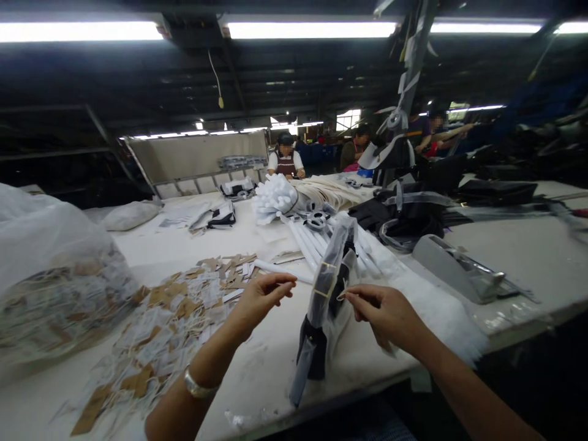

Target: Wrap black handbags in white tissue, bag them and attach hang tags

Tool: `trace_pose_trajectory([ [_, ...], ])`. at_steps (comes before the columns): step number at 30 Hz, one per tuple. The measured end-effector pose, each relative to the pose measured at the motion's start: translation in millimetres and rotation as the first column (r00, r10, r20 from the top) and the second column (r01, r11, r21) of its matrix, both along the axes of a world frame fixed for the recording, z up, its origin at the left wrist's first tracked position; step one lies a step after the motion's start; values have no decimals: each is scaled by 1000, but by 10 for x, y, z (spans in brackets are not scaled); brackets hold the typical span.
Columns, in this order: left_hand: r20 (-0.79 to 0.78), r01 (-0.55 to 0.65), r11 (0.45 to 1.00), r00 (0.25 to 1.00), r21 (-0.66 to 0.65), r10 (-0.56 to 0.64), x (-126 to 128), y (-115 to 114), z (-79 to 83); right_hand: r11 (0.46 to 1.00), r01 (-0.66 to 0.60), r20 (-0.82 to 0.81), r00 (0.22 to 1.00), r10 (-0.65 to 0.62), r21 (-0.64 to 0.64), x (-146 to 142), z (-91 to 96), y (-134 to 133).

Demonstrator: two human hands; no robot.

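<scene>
A dark bag (316, 355) stands on the table in front of me, with clear plastic film over its strap and a gold-coloured rectangular buckle (324, 280). On its right side, my right hand (386, 312) pinches a thin white string (342, 296) between thumb and fingertips. A pale piece hangs below that hand, too blurred to name. My left hand (264, 300) hovers left of the bag, apart from it, fingers bent loosely and holding nothing. Beneath and beyond the left hand spreads a heap of brown and white paper tags (184, 306) with strings.
A large clear plastic sack (59, 269) of tags stands at left. Behind the bag lie white rolled tubes (275, 199), tape rolls (316, 220) and white plastic bags (422, 300). Dark bags (408, 214) and a grey tape dispenser (454, 269) are at right. Co-workers sit farther back.
</scene>
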State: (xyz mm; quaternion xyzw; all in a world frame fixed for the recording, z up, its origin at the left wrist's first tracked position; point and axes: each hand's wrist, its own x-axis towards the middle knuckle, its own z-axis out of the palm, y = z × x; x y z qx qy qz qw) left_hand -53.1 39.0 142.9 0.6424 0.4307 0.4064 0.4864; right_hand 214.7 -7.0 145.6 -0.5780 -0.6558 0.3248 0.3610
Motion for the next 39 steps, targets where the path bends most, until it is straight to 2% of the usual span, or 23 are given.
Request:
trace_pose_trajectory([
  [4, -54, 181, 983, 982, 12, -181, 234, 127, -146, 994, -92, 42, 995, 90, 57, -243, 109, 152],
  [8, 39, 209, 978, 977, -1, -209, 359, 143, -169, 988, -153, 8, 988, 153, 26, -341, 132, 189],
  [12, 163, 273, 953, 954, -128, -252, 193, 75, -216, 981, -192, 20, 981, 192, -17, -278, 80, 60],
  [15, 431, 264, 926, 893, -269, -129, -9, -39, -292, 973, -231, -39, 972, 230, -21, -194, -34, -109],
  [17, 594, 260, 911, 805, -320, -21, -98, -143, -345, 974, -222, -27, 974, 223, 41, -142, -139, -229],
  [19, 679, 269, 908, 734, -320, 22, -123, -258, -390, 974, -149, 53, 988, 142, 169, -102, -249, -339],
  [20, 708, 283, 906, 705, -314, 26, -113, -315, -410, 963, -99, 87, 993, 79, 252, -86, -301, -389],
  [22, 740, 288, 910, 671, -297, 29, -59, -414, -444, 906, -14, 101, 994, -31, 423, -65, -396, -478],
  [24, 723, 251, 926, 690, -281, 32, 14, -484, -472, 835, 16, 66, 996, -62, 549, -55, -468, -555],
  [26, 642, 207, 944, 766, -259, 8, 82, -521, -492, 773, 6, 23, 999, -27, 634, -58, -506, -617],
  [28, 535, 184, 961, 843, -206, -46, 131, -534, -500, 735, -39, 5, 999, 49, 677, -82, -499, -658],
  [32, 374, 119, 990, 924, -70, -85, 195, -533, -464, 658, -196, 48, 971, 236, 727, -198, -346, -641],
  [35, 300, 70, 997, 950, 42, -79, 240, -536, -417, 546, -368, 171, 910, 378, 752, -328, -172, -558],
  [36, 286, 62, 995, 955, 74, -81, 252, -536, -405, 528, -396, 201, 899, 388, 751, -371, -120, -527],
  [37, 279, 62, 993, 956, 97, -87, 260, -536, -397, 534, -394, 211, 904, 372, 748, -411, -76, -498],
  [39, 298, 67, 991, 949, 115, -99, 259, -532, -392, 604, -312, 176, 945, 275, 733, -476, -16, -446],
])
